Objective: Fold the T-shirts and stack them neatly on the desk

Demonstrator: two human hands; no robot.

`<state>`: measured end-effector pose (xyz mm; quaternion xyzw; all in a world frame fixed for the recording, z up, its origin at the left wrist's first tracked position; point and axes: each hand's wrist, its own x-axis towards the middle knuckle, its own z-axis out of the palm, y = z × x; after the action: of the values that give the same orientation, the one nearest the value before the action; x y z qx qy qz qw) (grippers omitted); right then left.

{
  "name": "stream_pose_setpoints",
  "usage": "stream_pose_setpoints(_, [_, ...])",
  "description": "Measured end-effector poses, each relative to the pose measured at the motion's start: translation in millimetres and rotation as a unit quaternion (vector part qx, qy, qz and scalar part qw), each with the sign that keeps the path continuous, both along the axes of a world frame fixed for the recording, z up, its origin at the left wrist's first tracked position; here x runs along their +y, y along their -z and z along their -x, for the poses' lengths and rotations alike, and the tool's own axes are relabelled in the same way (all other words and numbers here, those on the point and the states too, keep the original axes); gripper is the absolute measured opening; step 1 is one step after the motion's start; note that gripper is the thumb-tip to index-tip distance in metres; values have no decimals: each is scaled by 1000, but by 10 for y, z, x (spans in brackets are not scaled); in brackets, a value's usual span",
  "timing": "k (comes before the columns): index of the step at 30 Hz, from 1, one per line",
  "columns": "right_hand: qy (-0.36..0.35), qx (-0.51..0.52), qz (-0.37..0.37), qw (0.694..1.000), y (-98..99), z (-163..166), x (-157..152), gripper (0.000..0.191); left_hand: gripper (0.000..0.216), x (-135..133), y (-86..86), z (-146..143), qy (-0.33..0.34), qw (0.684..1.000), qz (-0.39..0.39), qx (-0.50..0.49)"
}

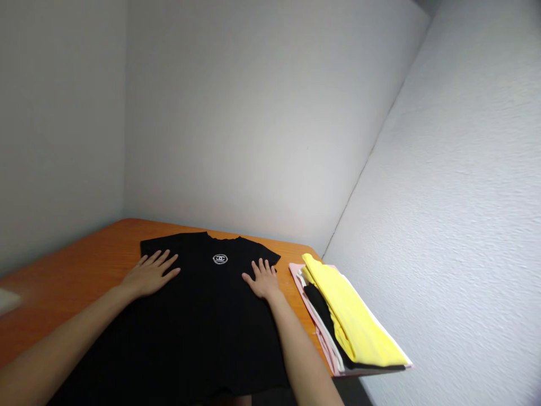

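A black T-shirt (198, 316) with a small white round logo on the chest lies spread flat on an orange wooden table (76, 270). My left hand (150, 273) rests flat on the shirt's left shoulder area, fingers spread and open. On the right side of the chest, beside the right sleeve, my right hand (262, 279) presses flat with its fingers stretched out. Neither hand holds anything.
A stack of folded clothes (350, 316), yellow on top with black, white and pink below, sits at the table's right edge against the wall. Grey walls close in behind and on both sides. A pale object (8, 300) shows at the left edge.
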<state>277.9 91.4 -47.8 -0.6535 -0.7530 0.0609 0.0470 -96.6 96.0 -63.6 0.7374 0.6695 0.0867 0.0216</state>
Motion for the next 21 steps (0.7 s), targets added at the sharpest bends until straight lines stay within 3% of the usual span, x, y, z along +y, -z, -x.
stream_pose_setpoints(6, [-10, -9, -21, 1000, 44, -21, 23, 82, 68, 14, 25, 10, 0, 999, 2, 32])
stream_pose_setpoints(12, [-39, -41, -65, 996, -176, 104, -128, 76, 60, -103, -162, -155, 34, 996, -53, 62])
stream_pose_setpoints(16, [-121, -15, -83, 989, -272, 392, -373, 75, 61, -204, -232, -395, 76, 994, -62, 55])
stream_pose_setpoints(21, [-218, 36, -3, 975, -180, 670, -706, 81, 61, -316, -112, -542, 66, 998, 5, 24])
